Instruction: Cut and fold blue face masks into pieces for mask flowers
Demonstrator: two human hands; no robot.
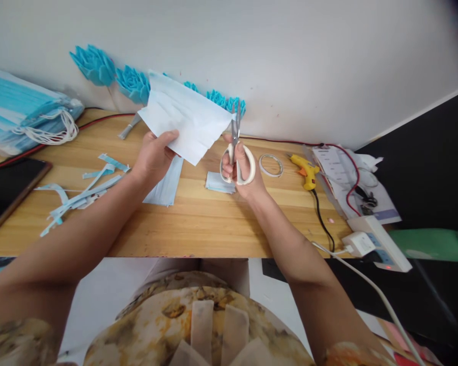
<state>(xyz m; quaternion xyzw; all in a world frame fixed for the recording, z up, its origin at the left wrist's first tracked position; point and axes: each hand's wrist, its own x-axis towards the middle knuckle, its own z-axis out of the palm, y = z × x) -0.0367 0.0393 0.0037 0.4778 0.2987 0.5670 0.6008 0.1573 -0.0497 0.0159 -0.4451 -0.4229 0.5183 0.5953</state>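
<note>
My left hand point(154, 155) pinches a pale, creased sheet of face-mask fabric point(191, 119) between thumb and fingers, raised above the table. In my right hand point(248, 170) is a pair of scissors point(235, 133) with white loop handles, pointing up. Its blades are slightly apart at the sheet's right corner. Beneath my left hand lies a light-blue pleated mask piece point(166, 185). A small stack of cut blue pieces point(217, 182) rests beside and partly behind my right hand. Cut strips and trimmings point(86, 195) are scattered left of my left forearm.
Blue fabric flowers point(95, 66) line the wall. A bag of masks point(26, 114) and a phone point(13, 188) sit at the left. Toward the right are a tape roll point(270, 165), a yellow glue gun point(307, 170), papers point(338, 168) and a power strip point(379, 244) with cables.
</note>
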